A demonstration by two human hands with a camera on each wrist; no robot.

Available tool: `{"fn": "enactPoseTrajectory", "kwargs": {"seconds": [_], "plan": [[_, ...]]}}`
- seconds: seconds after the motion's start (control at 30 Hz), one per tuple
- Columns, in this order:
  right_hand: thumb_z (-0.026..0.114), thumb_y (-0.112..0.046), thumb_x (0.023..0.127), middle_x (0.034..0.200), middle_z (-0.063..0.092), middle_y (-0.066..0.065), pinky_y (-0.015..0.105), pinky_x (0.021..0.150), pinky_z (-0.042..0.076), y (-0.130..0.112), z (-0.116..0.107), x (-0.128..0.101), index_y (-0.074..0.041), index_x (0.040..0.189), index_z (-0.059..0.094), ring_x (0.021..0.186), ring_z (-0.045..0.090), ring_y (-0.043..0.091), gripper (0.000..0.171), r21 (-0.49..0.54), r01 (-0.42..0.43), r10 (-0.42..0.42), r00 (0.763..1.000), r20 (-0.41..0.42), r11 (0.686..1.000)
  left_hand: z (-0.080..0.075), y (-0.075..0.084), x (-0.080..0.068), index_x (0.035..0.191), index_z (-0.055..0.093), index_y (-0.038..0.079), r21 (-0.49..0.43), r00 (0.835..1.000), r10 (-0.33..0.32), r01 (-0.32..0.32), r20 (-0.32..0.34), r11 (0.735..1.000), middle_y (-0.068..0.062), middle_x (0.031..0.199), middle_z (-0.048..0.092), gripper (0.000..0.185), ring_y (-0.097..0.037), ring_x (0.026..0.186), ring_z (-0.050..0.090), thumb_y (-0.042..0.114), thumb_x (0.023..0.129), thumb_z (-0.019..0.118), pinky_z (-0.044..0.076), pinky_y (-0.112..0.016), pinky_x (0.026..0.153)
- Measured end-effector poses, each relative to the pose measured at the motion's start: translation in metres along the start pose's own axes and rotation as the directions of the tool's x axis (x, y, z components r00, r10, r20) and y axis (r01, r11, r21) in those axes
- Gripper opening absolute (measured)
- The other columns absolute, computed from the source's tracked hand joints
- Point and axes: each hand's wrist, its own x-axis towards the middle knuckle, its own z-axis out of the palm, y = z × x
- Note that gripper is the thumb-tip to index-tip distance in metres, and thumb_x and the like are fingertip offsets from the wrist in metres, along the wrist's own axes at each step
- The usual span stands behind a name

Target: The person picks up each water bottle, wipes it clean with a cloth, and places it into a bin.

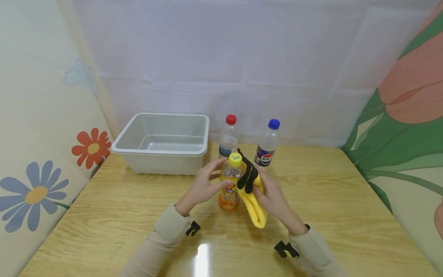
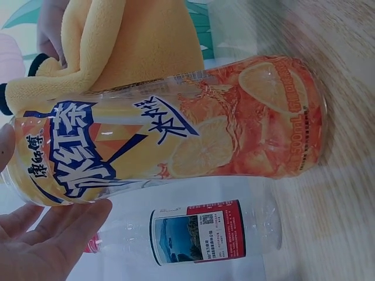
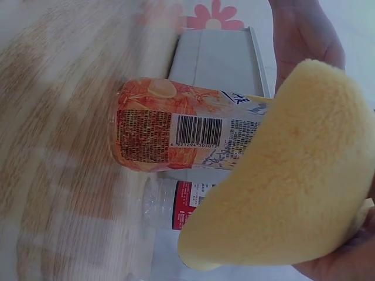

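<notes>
My left hand (image 1: 205, 184) grips an iced tea bottle (image 1: 228, 196) around its upper part, thumb in front. The bottle has a yellow cap (image 1: 235, 159) and an orange and yellow label with lemon slices, and stands nearly upright at the table's middle. In my right hand (image 1: 273, 194) is a folded yellow towel (image 1: 257, 211) with black trim, held against or close by the bottle's right side. The right wrist view shows the plush towel (image 3: 287, 175) overlapping the bottle's upper part, while the barcode (image 3: 198, 131) below stays visible.
Behind the bottle stands a clear bottle with a red cap (image 1: 231, 119). Right of that is a Pepsi-labelled bottle (image 1: 266, 152) with a blue cap. A light grey bin (image 1: 162, 163) sits at the back left of the wooden table (image 1: 114, 227), near the white backdrop.
</notes>
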Motion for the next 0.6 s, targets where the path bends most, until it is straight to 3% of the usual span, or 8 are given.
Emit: {"fn": "enactPoseTrajectory", "kwargs": {"seconds": [0.43, 0.6], "plan": [[0.06, 0.017, 0.069, 0.098, 0.062, 0.021, 0.042, 0.068, 0.052, -0.0008, 0.0058, -0.0032, 0.005, 0.126, 0.047, 0.081, 0.059, 0.03, 0.06, -0.01, -0.052, 0.052, 0.998, 0.031, 0.999, -0.0016, 0.0017, -0.0006, 0.131, 0.042, 0.0, 0.007, 1.0, -0.014, 0.014, 0.006, 1.0, -0.017, 0.122, 0.051, 0.059, -0.036, 0.109, 0.051, 0.006, 0.079, 0.07, 0.051, -0.042, 0.084], [0.06, 0.017, 0.068, 0.101, 0.062, 0.022, 0.043, 0.071, 0.052, 0.0033, 0.009, -0.0046, 0.005, 0.126, 0.047, 0.083, 0.06, 0.031, 0.06, -0.008, -0.029, 0.029, 0.999, 0.03, 1.0, -0.001, 0.001, -0.0005, 0.131, 0.041, -0.001, 0.005, 1.0, -0.014, 0.014, 0.004, 1.0, -0.019, 0.122, 0.051, 0.06, -0.036, 0.109, 0.051, 0.003, 0.078, 0.07, 0.051, -0.043, 0.083]]}}
